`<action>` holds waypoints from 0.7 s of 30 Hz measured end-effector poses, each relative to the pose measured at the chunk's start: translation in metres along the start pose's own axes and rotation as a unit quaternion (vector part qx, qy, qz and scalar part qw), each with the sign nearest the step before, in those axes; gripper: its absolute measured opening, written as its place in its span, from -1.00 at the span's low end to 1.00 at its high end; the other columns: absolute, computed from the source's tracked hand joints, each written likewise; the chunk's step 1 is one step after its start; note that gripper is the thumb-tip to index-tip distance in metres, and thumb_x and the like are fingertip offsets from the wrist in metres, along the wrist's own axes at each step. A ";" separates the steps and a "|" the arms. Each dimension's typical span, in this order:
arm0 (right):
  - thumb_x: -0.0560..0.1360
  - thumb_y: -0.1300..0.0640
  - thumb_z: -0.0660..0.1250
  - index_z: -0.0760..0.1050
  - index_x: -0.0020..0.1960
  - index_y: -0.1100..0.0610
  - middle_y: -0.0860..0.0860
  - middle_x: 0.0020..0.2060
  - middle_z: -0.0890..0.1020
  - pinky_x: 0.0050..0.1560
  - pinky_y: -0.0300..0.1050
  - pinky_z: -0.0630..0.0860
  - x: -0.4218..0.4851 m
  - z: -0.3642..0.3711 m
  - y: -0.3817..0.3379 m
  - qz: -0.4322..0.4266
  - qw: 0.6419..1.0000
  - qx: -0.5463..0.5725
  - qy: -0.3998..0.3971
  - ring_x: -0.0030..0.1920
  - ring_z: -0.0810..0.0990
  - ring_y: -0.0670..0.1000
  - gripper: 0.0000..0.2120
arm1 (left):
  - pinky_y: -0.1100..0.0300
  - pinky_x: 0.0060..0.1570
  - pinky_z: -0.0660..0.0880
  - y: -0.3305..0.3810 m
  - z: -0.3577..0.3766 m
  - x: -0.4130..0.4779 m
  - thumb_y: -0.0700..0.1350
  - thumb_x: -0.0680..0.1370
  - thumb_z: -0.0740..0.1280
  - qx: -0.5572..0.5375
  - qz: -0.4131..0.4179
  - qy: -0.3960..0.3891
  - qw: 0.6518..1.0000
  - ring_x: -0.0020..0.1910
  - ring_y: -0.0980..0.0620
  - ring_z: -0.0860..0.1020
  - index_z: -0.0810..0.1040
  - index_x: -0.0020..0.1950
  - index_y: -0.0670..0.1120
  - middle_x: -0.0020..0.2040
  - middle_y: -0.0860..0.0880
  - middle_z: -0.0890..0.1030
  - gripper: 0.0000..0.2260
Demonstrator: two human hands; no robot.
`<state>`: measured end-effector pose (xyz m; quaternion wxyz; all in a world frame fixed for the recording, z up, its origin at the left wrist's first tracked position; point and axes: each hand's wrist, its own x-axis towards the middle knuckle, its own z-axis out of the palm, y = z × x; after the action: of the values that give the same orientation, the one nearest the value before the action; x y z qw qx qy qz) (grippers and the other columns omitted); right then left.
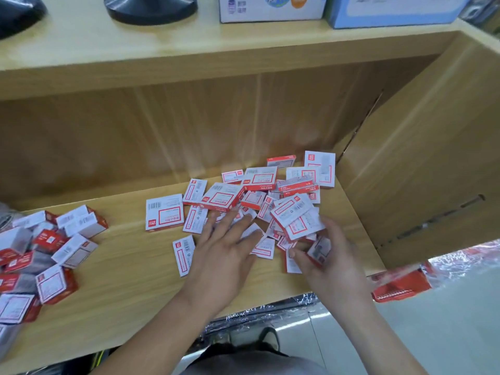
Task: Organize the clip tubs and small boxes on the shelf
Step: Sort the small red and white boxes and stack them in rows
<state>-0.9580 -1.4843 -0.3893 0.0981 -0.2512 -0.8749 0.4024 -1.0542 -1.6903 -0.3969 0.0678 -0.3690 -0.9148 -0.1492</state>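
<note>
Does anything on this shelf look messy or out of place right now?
Yes. The small boxes lie in a jumbled heap on the shelf, overlapping at every angle. The right hand grips one. A second loose pile sprawls at the left end.

Store shelf: a scatter of small boxes (257,193) lies on the shelf (130,269) under and just beyond the left hand (224,250), its fingers (208,227) flat on them. The right hand (332,261) pinches one box (319,249), more heaped just ahead of its fingers. Well left of both hands sits a second pile (51,247) (partly out of frame). A side panel (422,158) stands right of the right fingers; an upper board (162,50) lies above.
</note>
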 end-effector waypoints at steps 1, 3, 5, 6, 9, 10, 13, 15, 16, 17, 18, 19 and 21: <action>0.30 -0.20 0.51 0.32 0.41 -0.17 -0.16 0.09 0.63 0.12 0.10 0.57 -0.001 0.000 0.000 -0.004 1.000 0.009 -0.009 0.17 0.57 0.06 -0.26 | -0.28 0.44 0.30 -0.001 -0.001 -0.001 -0.01 0.47 0.52 -0.028 -0.010 0.020 0.999 0.53 -0.14 0.35 0.61 0.29 0.04 0.46 -0.03 0.49 -0.60; 0.35 -0.10 0.55 0.35 0.42 -0.19 -0.23 0.10 0.60 0.15 0.06 0.57 -0.002 -0.005 0.001 -0.006 0.999 0.032 -0.022 0.20 0.56 -0.02 -0.30 | -0.27 0.45 0.30 0.006 -0.006 -0.001 0.03 0.49 0.48 -0.095 -0.021 0.051 0.994 0.55 -0.13 0.31 0.57 0.36 0.01 0.52 -0.06 0.42 -0.55; 0.41 -0.02 0.54 0.40 0.40 -0.21 -0.26 0.18 0.58 0.21 -0.02 0.56 0.001 -0.016 0.003 -0.013 0.998 0.053 -0.032 0.24 0.55 -0.15 -0.38 | -0.23 0.51 0.23 0.025 -0.012 0.002 0.12 0.50 0.45 -0.127 0.013 0.039 0.991 0.60 -0.13 0.19 0.45 0.48 0.03 0.60 -0.06 0.28 -0.43; 0.43 0.01 0.53 0.43 0.38 -0.23 -0.26 0.20 0.58 0.24 -0.07 0.53 0.004 -0.023 0.003 -0.023 0.998 0.055 -0.031 0.25 0.54 -0.19 -0.43 | -0.21 0.55 0.16 0.037 -0.013 0.006 0.18 0.49 0.43 -0.124 0.041 0.014 0.991 0.63 -0.13 0.10 0.39 0.53 0.06 0.64 -0.05 0.20 -0.37; 0.49 0.11 0.48 0.46 0.22 -0.36 -0.34 0.17 0.57 0.30 -0.13 0.49 0.013 -0.035 0.005 -0.022 0.996 0.077 -0.033 0.24 0.52 -0.28 -0.53 | -0.22 0.58 -0.01 0.057 -0.001 0.025 0.29 0.45 0.39 -0.059 0.095 -0.044 0.993 0.65 -0.13 -0.05 0.30 0.57 0.12 0.67 -0.05 0.08 -0.27; 0.51 0.11 0.46 0.46 0.19 -0.39 -0.34 0.17 0.57 0.32 -0.10 0.49 0.016 -0.036 0.005 -0.007 0.994 0.095 -0.046 0.24 0.53 -0.27 -0.55 | -0.25 0.57 0.02 0.059 0.003 0.032 0.28 0.46 0.40 -0.040 0.100 -0.048 0.993 0.65 -0.14 -0.02 0.30 0.57 0.12 0.66 -0.05 0.10 -0.28; 0.56 0.06 0.40 0.49 0.32 -0.27 -0.26 0.26 0.59 0.39 0.04 0.45 0.022 -0.036 0.006 -0.001 0.986 0.132 -0.099 0.32 0.51 -0.19 -0.61 | -0.27 0.53 0.12 0.057 0.011 0.037 0.11 0.46 0.46 -0.015 0.083 -0.042 0.996 0.62 -0.17 0.14 0.38 0.52 0.11 0.62 -0.05 0.24 -0.35; 0.59 0.06 0.37 0.47 0.40 -0.17 -0.23 0.30 0.57 0.40 0.07 0.43 0.025 -0.036 0.004 -0.015 0.982 0.140 -0.124 0.37 0.49 -0.17 -0.59 | -0.27 0.52 0.14 0.056 0.010 0.034 0.05 0.47 0.45 -0.001 0.077 -0.033 0.996 0.61 -0.16 0.15 0.38 0.53 0.11 0.61 -0.04 0.26 -0.37; 0.59 0.07 0.37 0.46 0.42 -0.16 -0.22 0.31 0.57 0.40 0.07 0.44 0.025 -0.035 0.003 -0.020 0.981 0.139 -0.131 0.37 0.48 -0.16 -0.59 | -0.28 0.52 0.14 0.055 0.010 0.033 0.06 0.47 0.44 0.005 0.077 -0.029 0.997 0.62 -0.16 0.15 0.37 0.53 0.11 0.61 -0.04 0.26 -0.37; 0.59 0.07 0.37 0.45 0.42 -0.16 -0.22 0.32 0.56 0.40 0.07 0.44 0.026 -0.034 0.003 -0.022 0.981 0.137 -0.134 0.38 0.48 -0.15 -0.58 | -0.28 0.52 0.15 0.054 0.010 0.031 0.07 0.48 0.44 0.011 0.075 -0.026 0.997 0.62 -0.16 0.15 0.38 0.53 0.11 0.61 -0.04 0.26 -0.38; 0.59 0.06 0.37 0.44 0.43 -0.16 -0.21 0.33 0.56 0.40 0.07 0.44 0.025 -0.032 0.002 -0.023 0.981 0.136 -0.136 0.38 0.48 -0.15 -0.57 | -0.27 0.52 0.16 0.053 0.010 0.029 0.07 0.48 0.44 0.017 0.072 -0.024 0.997 0.61 -0.16 0.16 0.38 0.53 0.11 0.61 -0.04 0.27 -0.39; 0.59 0.06 0.38 0.44 0.43 -0.15 -0.21 0.33 0.56 0.40 0.06 0.44 0.024 -0.030 0.002 -0.025 0.981 0.135 -0.138 0.38 0.48 -0.15 -0.57 | -0.27 0.51 0.17 0.052 0.009 0.028 0.08 0.49 0.44 0.020 0.068 -0.023 0.997 0.61 -0.16 0.16 0.39 0.52 0.12 0.61 -0.04 0.27 -0.40; 0.59 0.10 0.37 0.45 0.41 -0.15 -0.24 0.30 0.57 0.39 -0.03 0.45 0.021 -0.027 0.000 -0.040 0.980 0.132 -0.140 0.36 0.48 -0.20 -0.58 | -0.27 0.50 0.19 0.049 0.006 0.026 0.09 0.50 0.43 0.022 0.061 -0.023 0.998 0.61 -0.16 0.17 0.41 0.50 0.12 0.61 -0.04 0.28 -0.43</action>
<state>-0.9659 -1.4558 -0.3718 0.0229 -0.1417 -0.8283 0.5416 -1.0386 -1.6382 -0.3857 0.0641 -0.4257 -0.8950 -0.1167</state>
